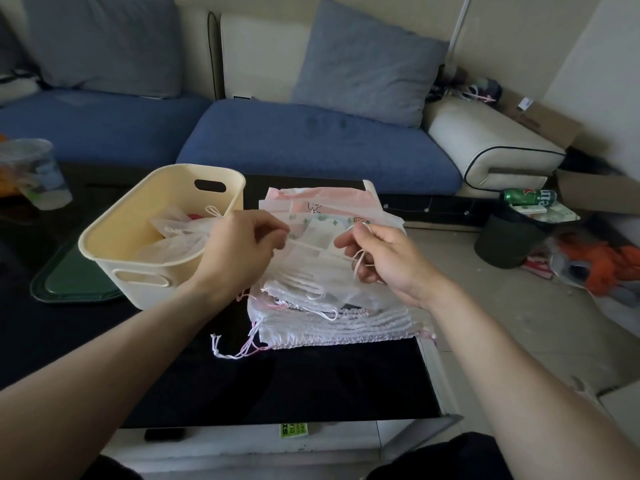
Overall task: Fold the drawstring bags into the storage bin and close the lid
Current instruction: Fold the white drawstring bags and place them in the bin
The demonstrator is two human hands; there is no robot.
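Note:
A cream storage bin (pixel 114 237) stands on the black table, with a folded translucent drawstring bag (pixel 176 237) lying inside it. Right of the bin lies a stack of white and pink drawstring bags (pixel 332 327). Above that stack I hold one translucent bag (pixel 311 265) lifted off the pile. My left hand (pixel 242 247) pinches its left edge and cord. My right hand (pixel 388 258) grips its right side with the drawstring looped around the fingers. A green lid (pixel 65 282) lies flat on the table, partly under the bin.
A clear plastic cup (pixel 38 174) stands at the table's far left. A blue sofa (pixel 311 143) with grey cushions runs behind the table. On the floor to the right stand a black waste bin (pixel 509 244) with a green can on top, cardboard boxes and orange cloth.

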